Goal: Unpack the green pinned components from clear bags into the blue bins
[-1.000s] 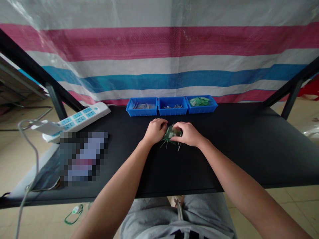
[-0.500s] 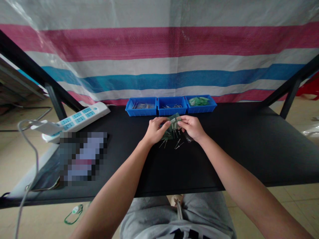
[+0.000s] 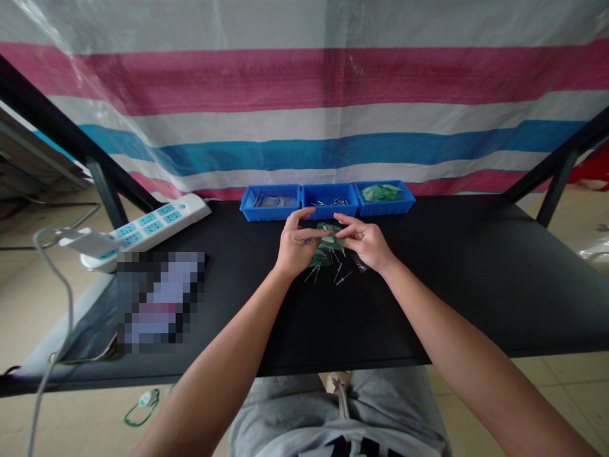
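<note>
While a small green packet (image 3: 327,241) is at the centre of the frame, both hands are engaged on it: the left hand (image 3: 295,249) pinches its left side, the other fingers raised and spread, and the right hand (image 3: 368,246) pinches its right side in like manner. Whether the packet's mouth is open cannot be determined. The step in hand is judged to be two-handed working of the packet; the next move would call for a light, even pinch on both sides, clear of the parts below. Just beneath lie a second green packet (image 3: 322,258), partly covered, and loose metal pins (image 3: 341,277) on the black worktop (image 3: 380,324). Farther up the frame, three blue bins stand in a row: left bin (image 3: 273,216), middle bin (image 3: 332,213) and right bin (image 3: 387,208). A white power strip (image 3: 189,208) rests at left.
</note>
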`<state>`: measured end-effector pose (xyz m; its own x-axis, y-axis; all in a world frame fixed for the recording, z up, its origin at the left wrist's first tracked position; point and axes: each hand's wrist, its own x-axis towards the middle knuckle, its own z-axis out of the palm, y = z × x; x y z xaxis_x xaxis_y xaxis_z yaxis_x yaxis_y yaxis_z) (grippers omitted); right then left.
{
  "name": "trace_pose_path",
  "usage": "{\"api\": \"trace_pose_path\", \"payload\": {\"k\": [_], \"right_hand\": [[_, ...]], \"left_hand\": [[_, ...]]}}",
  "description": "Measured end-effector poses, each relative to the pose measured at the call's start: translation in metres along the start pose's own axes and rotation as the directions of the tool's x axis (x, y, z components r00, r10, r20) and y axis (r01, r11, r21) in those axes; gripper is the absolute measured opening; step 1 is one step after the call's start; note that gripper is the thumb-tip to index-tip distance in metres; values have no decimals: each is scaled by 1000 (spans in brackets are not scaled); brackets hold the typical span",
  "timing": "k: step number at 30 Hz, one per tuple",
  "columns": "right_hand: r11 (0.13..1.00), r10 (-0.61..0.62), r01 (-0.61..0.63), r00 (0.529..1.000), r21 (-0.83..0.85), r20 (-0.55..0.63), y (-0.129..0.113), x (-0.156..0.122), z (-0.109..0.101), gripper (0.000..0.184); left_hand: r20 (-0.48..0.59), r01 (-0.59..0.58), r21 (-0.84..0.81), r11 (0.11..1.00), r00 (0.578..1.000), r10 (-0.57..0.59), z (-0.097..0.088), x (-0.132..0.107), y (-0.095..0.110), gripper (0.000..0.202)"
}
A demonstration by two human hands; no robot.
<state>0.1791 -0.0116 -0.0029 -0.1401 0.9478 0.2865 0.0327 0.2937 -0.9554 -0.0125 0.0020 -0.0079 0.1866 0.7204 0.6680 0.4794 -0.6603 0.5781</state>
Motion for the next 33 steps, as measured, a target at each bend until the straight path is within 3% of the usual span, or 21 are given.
{"api": "trace_pose_path", "payload": {"k": [5,12,17,20,25,28,33], "right_hand": [[995,-59,57,998,-82,-16,-3,-2,-2,13],[997,-3,-5,995,-78,-100,-8,-2,0,25],[995,103,-100,989,27,-110,-5,-1,5,32],[997,71,-69,986,23,-150,-3,-2,7,43],[988,-2,-4,999,-156,-39,-8,-7,6,26],[990,7,-10,1000,-140,-17,-12,-8,5,24],[990,-13,-21,972,-143,-233,-2,-2,-3,24]], "left_hand": [[37,23,37,999,999,-24,-4,0,8,23],[99,41,-68,997,994,-34,-1,1,11,16],[135,154,-81,985,981,-142,1,-1,14,38],[126,210,-113,971,972,-196,1,-2,15,55],[111,248,-149,957,966,-233,3,-3,12,59],[114,258,-178,950,964,-240,4,-2,11,57],[-5,235,-138,962,971,-238,1,0,13,44]]}}
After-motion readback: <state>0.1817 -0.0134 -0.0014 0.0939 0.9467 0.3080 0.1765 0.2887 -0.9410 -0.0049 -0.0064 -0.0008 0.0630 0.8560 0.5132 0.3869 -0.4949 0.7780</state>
